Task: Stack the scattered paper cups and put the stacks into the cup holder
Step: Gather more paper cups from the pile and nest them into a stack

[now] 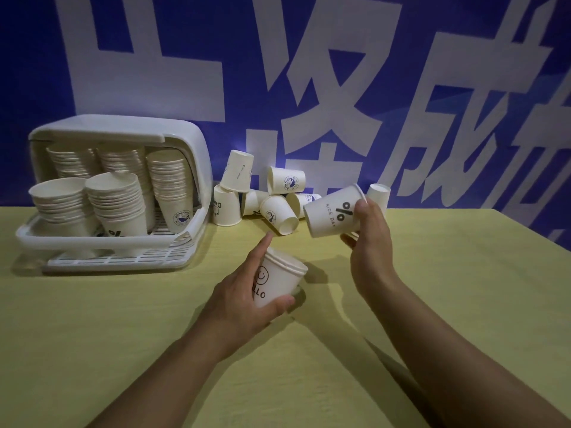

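My left hand point(247, 299) grips a short stack of white paper cups point(279, 281) printed with a smiley and "HELLO", tilted with the rims up and to the right, just above the table. My right hand point(369, 239) holds a single white cup point(332, 211) printed "NICE DAY", lying on its side in the air with its base toward the left. A pile of scattered paper cups point(262, 196) lies behind the hands against the wall. The white cup holder point(123, 239) at the left, lid raised, holds several tall stacks of cups point(117, 199).
The yellow table point(123, 335) runs from the wall to the near edge. A blue banner with large white characters point(309, 72) hangs right behind the pile. One more cup point(378, 194) shows behind my right hand.
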### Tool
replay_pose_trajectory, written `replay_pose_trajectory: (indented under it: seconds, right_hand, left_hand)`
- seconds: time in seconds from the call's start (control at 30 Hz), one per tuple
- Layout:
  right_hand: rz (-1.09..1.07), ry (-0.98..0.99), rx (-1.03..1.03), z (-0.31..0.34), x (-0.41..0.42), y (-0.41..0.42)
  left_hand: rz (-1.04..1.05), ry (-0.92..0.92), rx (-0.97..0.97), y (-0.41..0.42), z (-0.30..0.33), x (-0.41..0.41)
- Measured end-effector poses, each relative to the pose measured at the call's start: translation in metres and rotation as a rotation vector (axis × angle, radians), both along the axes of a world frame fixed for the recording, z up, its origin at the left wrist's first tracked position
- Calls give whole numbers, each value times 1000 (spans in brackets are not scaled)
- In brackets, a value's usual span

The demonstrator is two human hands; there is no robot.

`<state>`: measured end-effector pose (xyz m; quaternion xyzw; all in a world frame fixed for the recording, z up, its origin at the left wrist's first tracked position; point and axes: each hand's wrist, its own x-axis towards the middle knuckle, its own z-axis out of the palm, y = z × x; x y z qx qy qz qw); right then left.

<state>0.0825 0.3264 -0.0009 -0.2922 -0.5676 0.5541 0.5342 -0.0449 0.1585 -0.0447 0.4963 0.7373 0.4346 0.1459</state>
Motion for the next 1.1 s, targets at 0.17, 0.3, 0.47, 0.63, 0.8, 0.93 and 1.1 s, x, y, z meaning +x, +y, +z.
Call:
replay_pose_trajectory:
  seconds: [0.17, 0.3, 0.47, 0.63, 0.8, 0.93, 1.1]
  right_hand:
    - [142, -2, 32, -21, 6, -23]
    - [181, -129, 166, -28, 7, -25]
    - [319, -277, 303, -33, 8, -33]
    - [361, -442, 402, -41, 9, -38]
    - [429, -499, 375, -47, 4, -44]
    - [350, -480, 421, -40, 9, -39]
    - [-173, -621, 355, -40, 4, 30]
  left_hand:
    - [-7, 26, -7, 1, -1, -1]
    - [-26, 44, -4, 2, -1, 4]
    - [-27, 32, -27, 1, 2, 6]
    - [-31, 62, -53, 0, 3, 7]
    - [-24, 59, -26, 1, -1, 4]
    - [31, -36, 51, 4, -6, -1]
    - [83, -114, 116, 8, -10, -4]
